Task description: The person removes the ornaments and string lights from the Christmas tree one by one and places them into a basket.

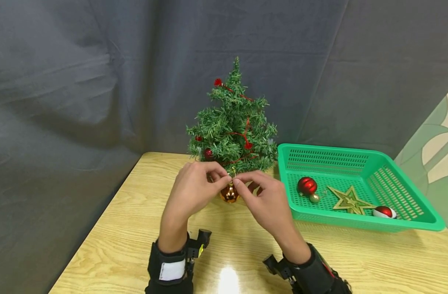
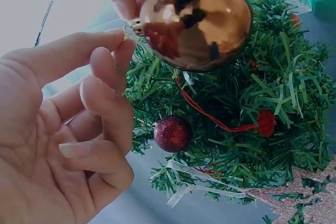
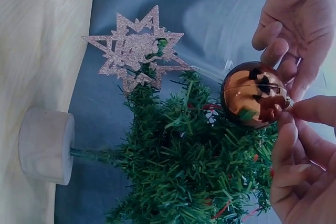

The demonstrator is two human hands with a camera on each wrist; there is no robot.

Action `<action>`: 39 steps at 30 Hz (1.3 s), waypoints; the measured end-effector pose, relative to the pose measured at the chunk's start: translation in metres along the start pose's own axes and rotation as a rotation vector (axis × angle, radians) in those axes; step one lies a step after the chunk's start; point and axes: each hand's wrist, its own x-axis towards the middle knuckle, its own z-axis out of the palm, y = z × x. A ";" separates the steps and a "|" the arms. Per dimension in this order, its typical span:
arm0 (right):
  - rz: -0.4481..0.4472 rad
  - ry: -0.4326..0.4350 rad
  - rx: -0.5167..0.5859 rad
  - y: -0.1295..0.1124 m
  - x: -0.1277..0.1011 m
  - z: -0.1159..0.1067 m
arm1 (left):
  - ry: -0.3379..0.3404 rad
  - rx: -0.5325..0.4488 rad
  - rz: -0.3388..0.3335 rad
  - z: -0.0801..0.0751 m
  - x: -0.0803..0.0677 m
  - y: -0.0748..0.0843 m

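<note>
Gold bauble point(image 1: 229, 193) cap pinched by both hands point(image 1: 194, 188) point(image 1: 262, 201); hanging loop hidden btwn fingertips, tree point(image 1: 234, 126) base blocked.

1. The counter point(image 1: 128, 228) is light wood with a visible grain; its left edge runs beside a grey cloth backdrop point(image 1: 80, 81) that hangs behind it.
2. A small green artificial tree point(image 1: 232, 126) stands near the counter's far edge, about midway across; the right wrist view shows its pale round base point(image 3: 44, 145).
3. A green plastic basket point(image 1: 411, 192) with perforated walls sits on the counter just to the right of the tree, near the right edge.
4. A bright patch of reflected light point(image 1: 228, 279) shows on the near part of the counter, between the 2 wrists.
</note>
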 end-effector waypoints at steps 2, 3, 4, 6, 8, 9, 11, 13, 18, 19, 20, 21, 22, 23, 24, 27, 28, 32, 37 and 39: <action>-0.004 0.003 0.001 0.000 0.000 -0.001 | 0.003 -0.011 0.004 0.000 -0.001 0.001; -0.004 0.004 0.002 0.000 0.000 -0.002 | 0.004 -0.017 0.007 0.000 -0.001 0.001; -0.004 0.004 0.005 0.000 0.000 -0.002 | 0.004 -0.023 0.011 0.000 -0.001 0.001; -0.008 0.006 0.007 0.001 0.000 -0.003 | 0.006 -0.039 0.021 0.000 -0.001 0.002; -0.014 0.008 0.010 0.002 0.000 -0.004 | 0.007 -0.060 0.028 -0.001 -0.002 0.003; -0.017 0.007 0.008 0.002 0.000 -0.005 | 0.010 -0.070 0.032 -0.001 -0.002 0.003; -0.021 0.006 0.004 0.003 0.001 -0.006 | 0.018 -0.089 0.040 -0.001 -0.002 0.003; -0.019 -0.004 -0.002 0.003 0.001 -0.007 | 0.028 -0.101 0.044 -0.001 -0.002 0.004; 0.025 -0.088 -0.044 0.004 0.001 -0.011 | 0.049 -0.111 0.063 0.000 -0.003 0.004; 0.035 -0.117 -0.053 0.004 0.001 -0.012 | 0.053 -0.114 0.069 0.001 -0.003 0.004; 0.044 -0.150 -0.063 0.003 0.000 -0.013 | 0.058 -0.117 0.076 0.001 -0.003 0.004; 0.050 -0.183 -0.069 0.003 0.000 -0.013 | 0.062 -0.121 0.083 0.001 -0.003 0.004; 0.055 -0.215 -0.074 0.003 0.000 -0.013 | 0.068 -0.125 0.092 0.001 -0.003 0.004; 0.061 -0.248 -0.077 0.003 0.000 -0.013 | 0.073 -0.129 0.100 0.002 -0.003 0.005; 0.066 -0.276 -0.078 0.003 0.000 -0.013 | 0.079 -0.134 0.108 0.002 -0.003 0.005; 0.075 -0.337 -0.090 0.002 0.000 -0.013 | 0.094 -0.147 0.128 0.002 -0.003 0.005; 0.077 -0.347 -0.093 0.002 0.000 -0.013 | 0.098 -0.150 0.132 0.002 -0.003 0.005; 0.066 -0.362 -0.101 0.003 0.000 -0.014 | 0.102 -0.161 0.143 0.003 -0.003 0.005; 0.066 -0.332 -0.074 0.006 0.001 -0.019 | 0.083 -0.179 0.139 0.004 -0.001 0.004; 0.083 -0.303 -0.066 0.006 0.001 -0.022 | 0.063 -0.176 0.127 0.005 -0.001 0.004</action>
